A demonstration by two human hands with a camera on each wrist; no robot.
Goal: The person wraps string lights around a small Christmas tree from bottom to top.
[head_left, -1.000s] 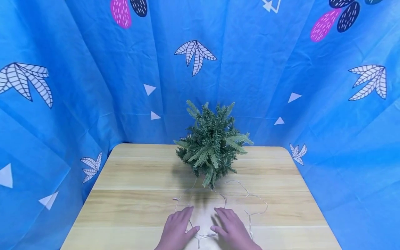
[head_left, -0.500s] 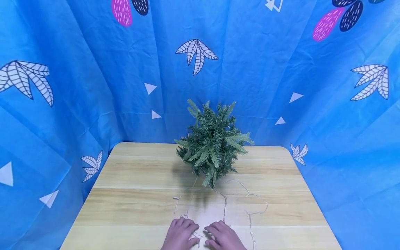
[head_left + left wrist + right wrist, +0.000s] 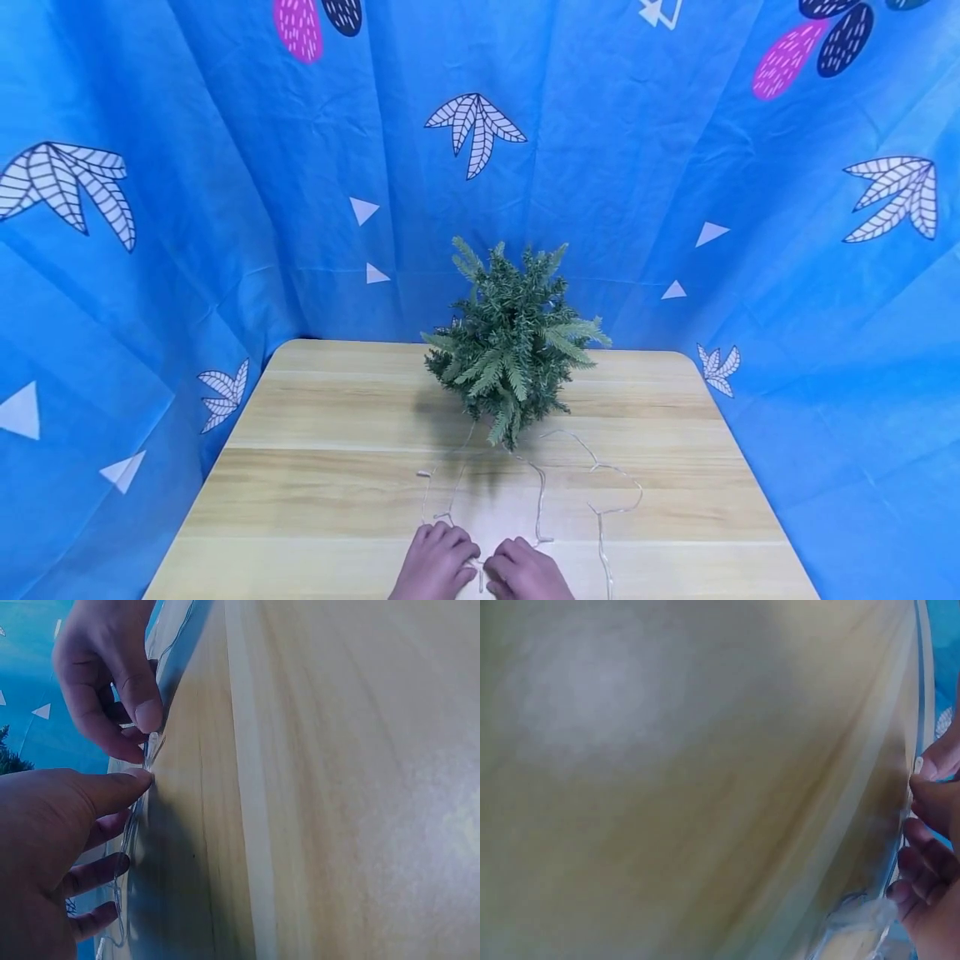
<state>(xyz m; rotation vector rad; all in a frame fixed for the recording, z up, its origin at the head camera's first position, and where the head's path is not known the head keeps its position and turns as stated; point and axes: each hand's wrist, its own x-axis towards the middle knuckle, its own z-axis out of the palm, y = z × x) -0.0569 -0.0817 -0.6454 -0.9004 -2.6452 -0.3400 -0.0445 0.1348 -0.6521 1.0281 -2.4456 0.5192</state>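
Observation:
A thin clear string-light wire winds over the tabletop in loose loops, from under the tree towards the front. Low in the head view, my left hand and right hand sit close together over its near part. The left wrist view shows the left hand pinching the wire between thumb and finger, its other fingers spread beneath. Just beyond, the right hand pinches the same stretch beside a small clear bulb tip. In the right wrist view, the right hand's fingers are partly cut off by the edge.
A small green artificial pine tree stands towards the back of the wood-grain table. Blue patterned cloth hangs behind and at both sides. A blurred translucent piece shows low in the right wrist view.
Both hands have moved back towards the person and closer together. Their fingers, spread before, now pinch the wire. The tree has stayed in place.

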